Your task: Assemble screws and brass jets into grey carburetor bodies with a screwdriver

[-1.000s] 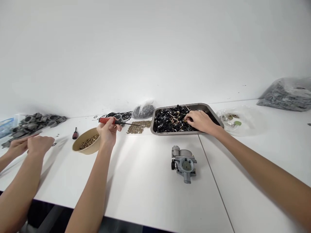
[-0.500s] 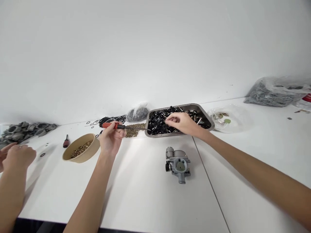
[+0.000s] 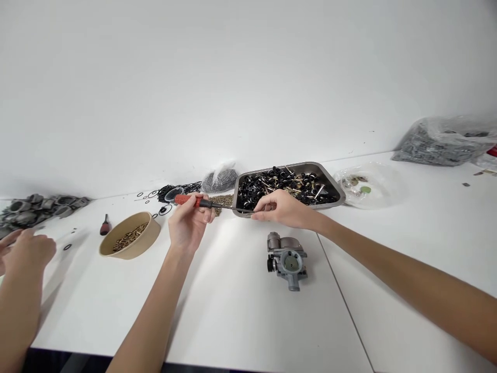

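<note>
My left hand [image 3: 190,221] is closed round the red handle of a screwdriver [image 3: 188,200], whose thin shaft points right. At the shaft's tip, my right hand [image 3: 280,208] is closed in a pinch; whatever lies between its fingertips is too small to make out. Both hands are in front of a metal tray [image 3: 337,190] heaped with black caps and brass-coloured screws. Below my right hand a grey carburetor [image 3: 289,261] sits on the white table, with a black knob on its left side.
A tan bowl [image 3: 149,239] of brass-coloured screws stands left, beside a short red screwdriver [image 3: 104,227]. Behind lie black rings [image 3: 165,209], brass bits [image 3: 223,201] and bagged dark parts [image 3: 219,180]. Another person's hands [image 3: 29,251] are at far left. Plastic bags [image 3: 430,142] lie right.
My right hand has come down and left from over the tray to the screwdriver's tip. My left hand has shifted slightly right with the screwdriver. The view has moved a little.
</note>
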Demonstrator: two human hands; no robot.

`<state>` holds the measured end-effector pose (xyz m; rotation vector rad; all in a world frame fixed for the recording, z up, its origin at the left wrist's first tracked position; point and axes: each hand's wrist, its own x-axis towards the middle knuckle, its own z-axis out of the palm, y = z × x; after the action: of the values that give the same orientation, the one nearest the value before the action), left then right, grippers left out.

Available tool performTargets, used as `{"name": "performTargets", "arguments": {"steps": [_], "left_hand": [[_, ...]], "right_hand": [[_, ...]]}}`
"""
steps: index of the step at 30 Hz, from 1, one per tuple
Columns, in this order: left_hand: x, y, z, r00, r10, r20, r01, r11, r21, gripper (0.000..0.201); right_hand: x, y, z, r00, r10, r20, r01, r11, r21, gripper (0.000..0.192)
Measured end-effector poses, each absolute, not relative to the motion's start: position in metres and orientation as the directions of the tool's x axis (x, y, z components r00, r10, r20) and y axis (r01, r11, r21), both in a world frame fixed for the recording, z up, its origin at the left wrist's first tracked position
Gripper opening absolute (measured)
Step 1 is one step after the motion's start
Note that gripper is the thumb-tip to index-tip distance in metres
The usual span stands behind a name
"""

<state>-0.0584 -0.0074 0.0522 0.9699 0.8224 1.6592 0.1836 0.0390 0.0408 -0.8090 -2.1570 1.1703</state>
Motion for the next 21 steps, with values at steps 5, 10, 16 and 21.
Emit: {"name": "performTargets", "arguments": {"steps": [5, 10, 16, 21], "left_hand": [[-0.051, -0.011, 0.06, -0.124, 0.929, 0.348, -0.287, -0.37, 0.884, 0.009], [-0.02, -0.012, 0.108, -0.009, 0.9, 0.435, -0.242, -0.424, 0.873, 0.005], [0.021, -0.015, 0.151, 0.103, 0.898, 0.428, -0.182, -0.406, 0.896, 0.015], [0.019, -0.014, 0.142, 0.408, 0.697, 0.59, -0.149, -0.586, 0.796, 0.011]], "right_hand": [[0.191, 0.037, 0.049, -0.671, 0.721, 0.171, 0.283, 0.462, -0.841, 0.023], [0.211, 0.027, 0.054, -0.621, 0.76, 0.193, 0.174, 0.373, -0.911, 0.029], [0.251, 0.006, 0.065, -0.666, 0.73, 0.151, 0.224, 0.389, -0.893, 0.036], [0.259, -0.003, 0.042, -0.822, 0.57, -0.011, 0.314, 0.436, -0.844, 0.095]]}}
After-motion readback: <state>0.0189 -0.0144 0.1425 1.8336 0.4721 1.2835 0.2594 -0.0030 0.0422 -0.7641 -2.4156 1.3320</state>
